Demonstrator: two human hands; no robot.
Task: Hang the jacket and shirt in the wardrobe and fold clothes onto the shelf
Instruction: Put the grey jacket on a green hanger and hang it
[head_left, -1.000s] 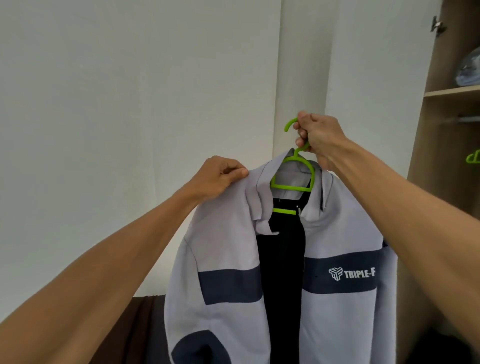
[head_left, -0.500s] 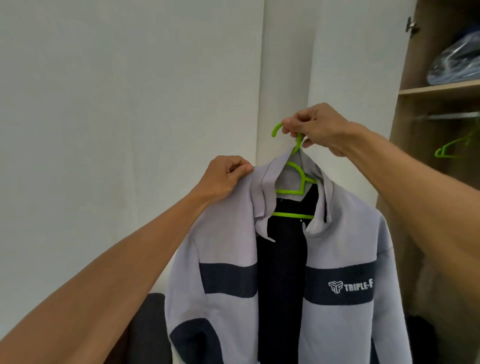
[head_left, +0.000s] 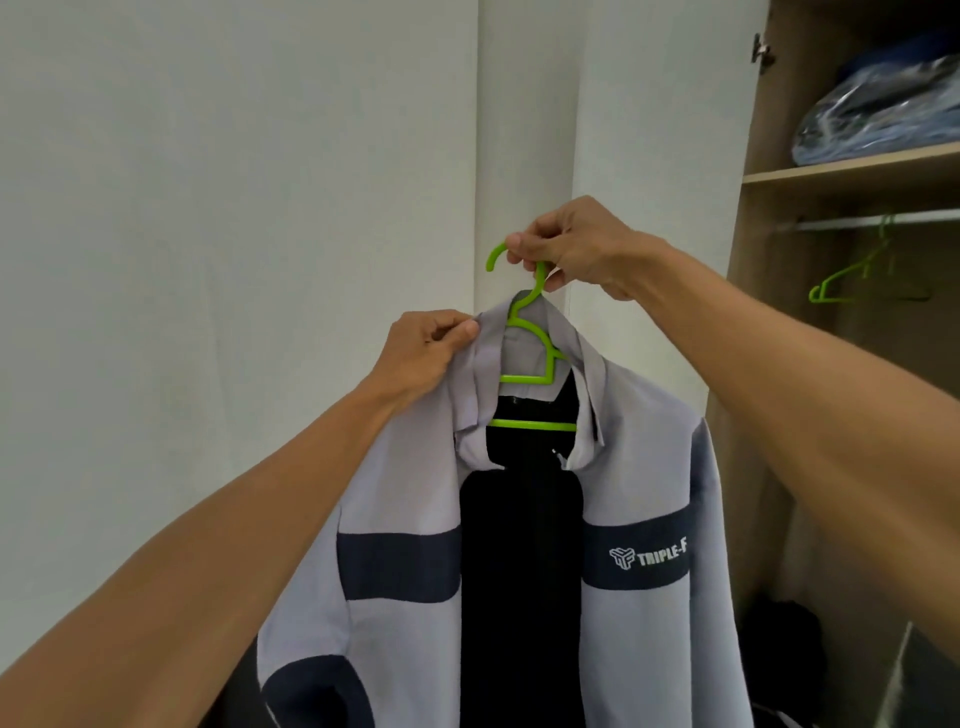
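Light-grey jacket with navy bands (head_left: 405, 467) hangs on a bright green plastic hanger (head_left: 527, 382), held up before the white wall, left of the open wooden wardrobe and not yet on its rail. My right hand (head_left: 571, 249) pinches the hanger just under its hook, fingers curled round the stem. My left hand (head_left: 423, 351) pinches the collar on the wall side. I judge the step to be settling the jacket, then carrying it across. I would square both shoulders on the hanger before the left hand lets go. Then I would lift the hook over the metal rail (head_left: 878, 221) below the shelf's front edge, landing beside the spare green hanger (head_left: 841, 283) without knocking it.
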